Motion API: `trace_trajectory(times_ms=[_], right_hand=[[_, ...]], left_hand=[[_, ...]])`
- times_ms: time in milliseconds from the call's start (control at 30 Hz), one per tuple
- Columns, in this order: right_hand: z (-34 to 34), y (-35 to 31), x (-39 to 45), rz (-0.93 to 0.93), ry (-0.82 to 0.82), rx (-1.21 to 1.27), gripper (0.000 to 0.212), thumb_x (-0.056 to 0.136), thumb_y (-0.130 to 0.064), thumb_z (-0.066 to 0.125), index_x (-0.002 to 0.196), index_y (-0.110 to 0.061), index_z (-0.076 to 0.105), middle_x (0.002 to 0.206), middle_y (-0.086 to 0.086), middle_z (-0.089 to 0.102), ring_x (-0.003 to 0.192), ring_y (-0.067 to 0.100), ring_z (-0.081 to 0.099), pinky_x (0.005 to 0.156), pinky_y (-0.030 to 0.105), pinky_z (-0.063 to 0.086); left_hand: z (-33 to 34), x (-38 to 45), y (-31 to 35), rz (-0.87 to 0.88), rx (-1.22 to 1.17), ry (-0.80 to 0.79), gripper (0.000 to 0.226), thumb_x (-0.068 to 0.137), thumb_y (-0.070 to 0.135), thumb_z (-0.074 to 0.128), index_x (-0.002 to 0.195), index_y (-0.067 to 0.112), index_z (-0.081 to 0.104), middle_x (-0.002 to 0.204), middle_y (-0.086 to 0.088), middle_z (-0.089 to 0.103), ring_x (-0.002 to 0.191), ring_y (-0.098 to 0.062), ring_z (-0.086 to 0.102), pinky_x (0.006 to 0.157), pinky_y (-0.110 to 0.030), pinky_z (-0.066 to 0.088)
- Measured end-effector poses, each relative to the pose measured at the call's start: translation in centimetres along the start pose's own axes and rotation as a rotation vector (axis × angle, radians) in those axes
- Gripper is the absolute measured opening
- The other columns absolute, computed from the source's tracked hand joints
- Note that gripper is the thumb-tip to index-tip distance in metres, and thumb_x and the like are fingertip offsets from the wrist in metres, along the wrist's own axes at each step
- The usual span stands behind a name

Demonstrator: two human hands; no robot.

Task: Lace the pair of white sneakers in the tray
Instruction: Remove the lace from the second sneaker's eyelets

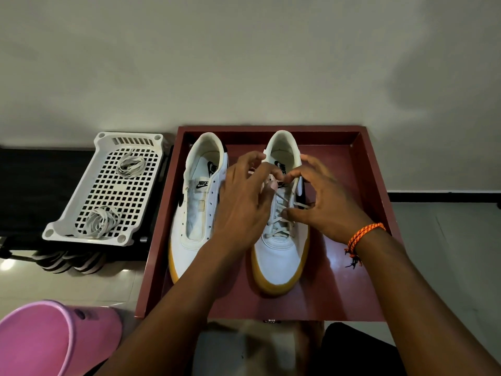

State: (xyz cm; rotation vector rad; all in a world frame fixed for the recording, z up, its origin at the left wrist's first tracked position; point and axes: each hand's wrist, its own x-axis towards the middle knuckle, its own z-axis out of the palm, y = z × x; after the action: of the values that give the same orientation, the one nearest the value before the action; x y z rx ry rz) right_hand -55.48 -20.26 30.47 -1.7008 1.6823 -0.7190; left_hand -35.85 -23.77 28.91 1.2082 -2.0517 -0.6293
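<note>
Two white sneakers with yellow soles stand side by side in a dark red tray (371, 169), toes toward me. The left sneaker (195, 213) has bare eyelets and no lace. The right sneaker (279, 256) carries a white lace (279, 226) crossed through its lower eyelets. My left hand (244, 202) hovers over the right sneaker's tongue, fingers pinching the lace near the top. My right hand (325, 202), an orange cord bracelet on its wrist, pinches a lace end at the shoe's right side with the other fingers spread.
A white perforated plastic basket (108, 185) left of the tray holds two bundles of white laces (130, 165). A pink plastic object (48, 337) sits at the lower left. A pale wall rises right behind the tray. Dark objects lie under the basket.
</note>
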Motion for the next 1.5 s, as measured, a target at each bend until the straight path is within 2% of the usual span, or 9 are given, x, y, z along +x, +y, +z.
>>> trace_trajectory(times_ms=[100, 200, 400, 533, 633, 867, 1000, 1133, 1500], right_hand=[[0.0, 0.1, -0.1, -0.019, 0.007, 0.025, 0.059, 0.073, -0.027, 0.094, 0.121, -0.04, 0.061, 0.166, -0.01, 0.025, 0.144, 0.017, 0.042, 0.103, 0.041, 0.055], [0.0, 0.0, -0.1, -0.019, 0.0, 0.018, 0.058, 0.073, -0.029, 0.094, 0.12, -0.041, 0.061, 0.166, -0.011, 0.025, 0.143, 0.018, 0.044, 0.101, 0.041, 0.057], [-0.1, 0.1, 0.1, 0.005, -0.009, 0.013, 0.062, 0.071, -0.025, 0.096, 0.12, -0.039, 0.062, 0.166, -0.013, 0.025, 0.139, 0.013, 0.043, 0.094, 0.01, 0.038], [0.0, 0.2, 0.0, -0.005, 0.005, 0.02, 0.062, 0.071, -0.025, 0.095, 0.121, -0.039, 0.061, 0.166, -0.012, 0.024, 0.144, 0.017, 0.042, 0.106, 0.034, 0.05], [-0.1, 0.1, 0.0, -0.011, -0.004, 0.032, 0.059, 0.073, -0.027, 0.094, 0.12, -0.042, 0.061, 0.166, -0.012, 0.023, 0.144, 0.02, 0.044, 0.102, 0.043, 0.057], [-0.1, 0.1, 0.0, -0.003, -0.004, 0.024, 0.062, 0.071, -0.026, 0.096, 0.121, -0.039, 0.061, 0.164, -0.015, 0.025, 0.142, 0.016, 0.042, 0.102, 0.046, 0.057], [0.0, 0.2, 0.0, 0.001, 0.0, 0.03, 0.064, 0.071, -0.027, 0.095, 0.124, -0.038, 0.061, 0.165, -0.014, 0.023, 0.142, 0.017, 0.043, 0.101, 0.046, 0.058], [0.0, 0.4, -0.1, -0.01, 0.006, 0.045, 0.059, 0.073, -0.029, 0.093, 0.121, -0.041, 0.06, 0.165, -0.014, 0.023, 0.142, 0.017, 0.045, 0.098, 0.046, 0.059], [0.0, 0.1, -0.1, -0.003, -0.015, 0.042, 0.062, 0.071, -0.026, 0.092, 0.123, -0.039, 0.06, 0.164, -0.013, 0.025, 0.14, 0.015, 0.045, 0.097, 0.046, 0.059]], left_hand=[[0.7, -0.7, 0.2, 0.056, 0.171, -0.106, 0.02, 0.102, 0.035, 0.061, 0.119, 0.032, 0.072, 0.165, 0.004, 0.036, 0.146, -0.029, 0.04, 0.11, -0.059, 0.04], [1.2, -0.5, 0.1, 0.065, 0.108, -0.102, 0.007, 0.097, 0.025, 0.069, 0.101, 0.028, 0.075, 0.166, 0.003, 0.036, 0.142, -0.033, 0.044, 0.105, -0.06, 0.044], [0.0, 0.6, 0.2, -0.016, -0.255, 0.122, 0.012, 0.102, 0.024, 0.062, 0.098, 0.018, 0.072, 0.14, 0.001, 0.052, 0.128, -0.024, 0.057, 0.098, -0.054, 0.055], [-0.2, 0.2, 0.0, 0.026, 0.001, -0.015, 0.016, 0.105, 0.032, 0.058, 0.115, 0.032, 0.072, 0.152, 0.005, 0.046, 0.138, -0.025, 0.049, 0.105, -0.054, 0.049], [0.7, -0.6, 0.1, 0.067, 0.152, -0.138, 0.01, 0.101, 0.03, 0.066, 0.106, 0.032, 0.074, 0.167, 0.003, 0.033, 0.146, -0.032, 0.039, 0.109, -0.059, 0.043], [0.4, 0.8, -0.4, -0.025, -0.245, 0.103, 0.018, 0.103, 0.027, 0.06, 0.092, 0.018, 0.072, 0.141, -0.001, 0.052, 0.129, -0.025, 0.056, 0.097, -0.053, 0.055], [-0.2, 0.3, 0.2, -0.01, -0.098, -0.01, 0.021, 0.106, 0.043, 0.056, 0.112, 0.031, 0.072, 0.143, 0.008, 0.05, 0.135, -0.021, 0.049, 0.107, -0.05, 0.048], [0.2, -0.5, 0.7, 0.093, 0.179, -0.133, 0.01, 0.1, 0.035, 0.068, 0.107, 0.029, 0.073, 0.16, 0.003, 0.04, 0.14, -0.028, 0.043, 0.105, -0.053, 0.044], [0.9, -0.3, 0.2, 0.059, 0.041, -0.074, 0.018, 0.109, 0.025, 0.057, 0.094, 0.019, 0.066, 0.145, 0.003, 0.049, 0.125, -0.025, 0.048, 0.095, -0.047, 0.05]])
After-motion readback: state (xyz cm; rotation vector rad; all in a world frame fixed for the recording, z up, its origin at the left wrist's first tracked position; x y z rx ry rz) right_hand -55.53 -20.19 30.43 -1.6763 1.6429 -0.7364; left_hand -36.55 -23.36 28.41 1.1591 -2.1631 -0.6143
